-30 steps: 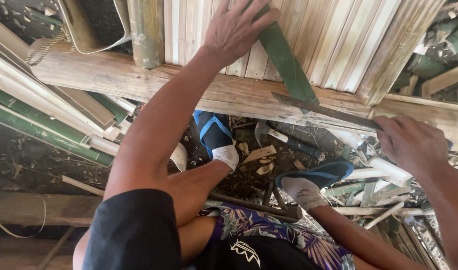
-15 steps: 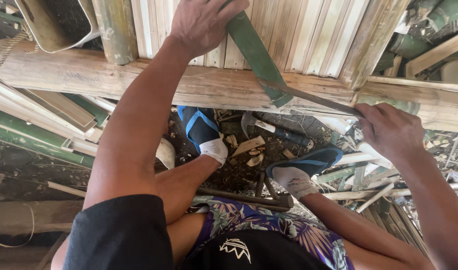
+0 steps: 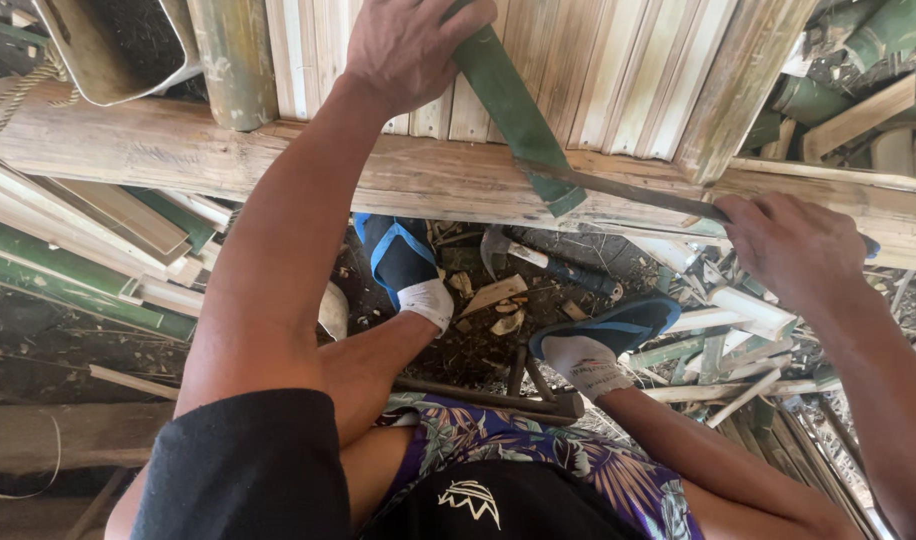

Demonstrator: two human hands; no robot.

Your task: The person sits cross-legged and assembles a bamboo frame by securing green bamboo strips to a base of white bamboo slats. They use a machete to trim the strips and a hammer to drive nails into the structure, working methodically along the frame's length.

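My left hand [image 3: 410, 45] is closed over the far end of a green bamboo strip [image 3: 516, 112], fingers wrapped across its flat face, pressing it against pale upright slats [image 3: 618, 70] at the far side of the scene. The strip slants down and to the right, and its cut lower end rests on a weathered wooden beam [image 3: 158, 150] that runs left to right. My right hand [image 3: 793, 245] is clenched round the handle of a long, dark metal blade [image 3: 628, 190]; the blade lies nearly flat along the beam, its tip touching the strip's lower end. My left arm reaches straight out, away from me, bare below a black sleeve; my right forearm angles in from the near right. The strip is smooth and glossy, the beam rough and grey. Below the beam, my feet in blue sandals [image 3: 608, 325] and white socks rest among wood chips and split bamboo offcuts [image 3: 738, 310].
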